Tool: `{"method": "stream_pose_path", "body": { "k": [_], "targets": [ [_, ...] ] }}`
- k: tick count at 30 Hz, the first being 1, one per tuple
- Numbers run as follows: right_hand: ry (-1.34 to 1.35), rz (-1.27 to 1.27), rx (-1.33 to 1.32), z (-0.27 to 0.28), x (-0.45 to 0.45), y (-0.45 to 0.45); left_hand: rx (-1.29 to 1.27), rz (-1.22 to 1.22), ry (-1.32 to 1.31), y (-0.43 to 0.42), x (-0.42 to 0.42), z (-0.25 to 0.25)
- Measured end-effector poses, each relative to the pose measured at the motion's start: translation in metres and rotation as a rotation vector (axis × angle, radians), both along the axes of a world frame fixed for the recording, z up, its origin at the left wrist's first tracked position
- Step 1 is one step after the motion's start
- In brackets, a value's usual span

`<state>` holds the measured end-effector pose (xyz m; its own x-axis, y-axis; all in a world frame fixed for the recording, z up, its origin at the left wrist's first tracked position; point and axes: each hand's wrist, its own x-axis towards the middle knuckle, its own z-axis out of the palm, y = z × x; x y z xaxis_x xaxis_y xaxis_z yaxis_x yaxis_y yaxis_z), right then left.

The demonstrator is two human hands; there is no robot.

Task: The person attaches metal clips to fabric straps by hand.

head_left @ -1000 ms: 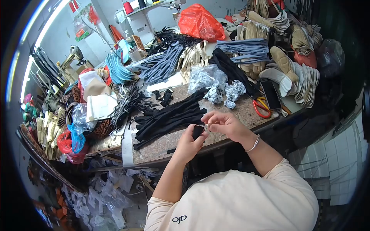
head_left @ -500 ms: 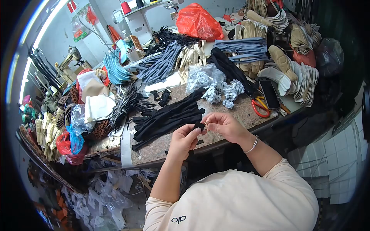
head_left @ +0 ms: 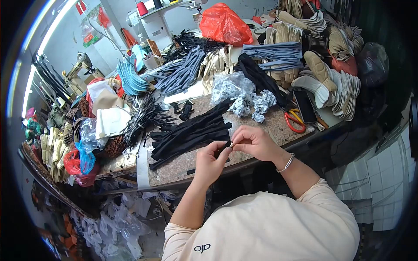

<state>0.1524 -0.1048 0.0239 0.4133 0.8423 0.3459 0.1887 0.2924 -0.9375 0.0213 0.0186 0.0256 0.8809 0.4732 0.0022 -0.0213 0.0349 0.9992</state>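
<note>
Over the front edge of the bench my two hands meet fingertip to fingertip. Between thumb and fingers, my left hand [head_left: 210,162] pinches a black fabric strip [head_left: 228,144]. The fingertips of my right hand [head_left: 257,144] are closed at the strip's end, on a small gold-coloured piece too small to name. Just behind the hands lies a spread of black fabric strips [head_left: 187,135] on the speckled bench top [head_left: 174,174]. Another short black strip [head_left: 191,171] rests near the bench edge, partly hidden by my left hand.
Red-handled scissors [head_left: 294,123] and a phone [head_left: 304,107] lie to the right. Crumpled clear plastic [head_left: 233,89] sits behind the strips. Bundles of grey strips [head_left: 185,71], beige insole-like pieces [head_left: 320,71] and a red bag [head_left: 225,25] crowd the back. Thin dark strips [head_left: 146,117] are piled left.
Both hands have shifted slightly, and their fingertips are closer together. Less of the black strip and of the small gold-coloured piece shows between them.
</note>
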Motion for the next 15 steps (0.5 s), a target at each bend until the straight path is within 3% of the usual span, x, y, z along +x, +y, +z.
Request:
{"method": "stream_pose_path", "body": {
  "k": [3, 8, 15],
  "targets": [
    [-0.379, -0.130, 0.067, -0.0022, -0.0002, -0.0012, 0.469, 0.149, -0.156, -0.0065, 0.0007, -0.0048],
    [-0.401, -0.154, 0.096, 0.0040, -0.0033, -0.0033, 0.135, 0.100, -0.132, -0.0042, -0.0002, -0.0071],
    [-0.395, -0.113, 0.084, 0.0059, -0.0008, -0.0041, 0.061, 0.064, -0.110, -0.0020, -0.0017, -0.0055]
  ]
}}
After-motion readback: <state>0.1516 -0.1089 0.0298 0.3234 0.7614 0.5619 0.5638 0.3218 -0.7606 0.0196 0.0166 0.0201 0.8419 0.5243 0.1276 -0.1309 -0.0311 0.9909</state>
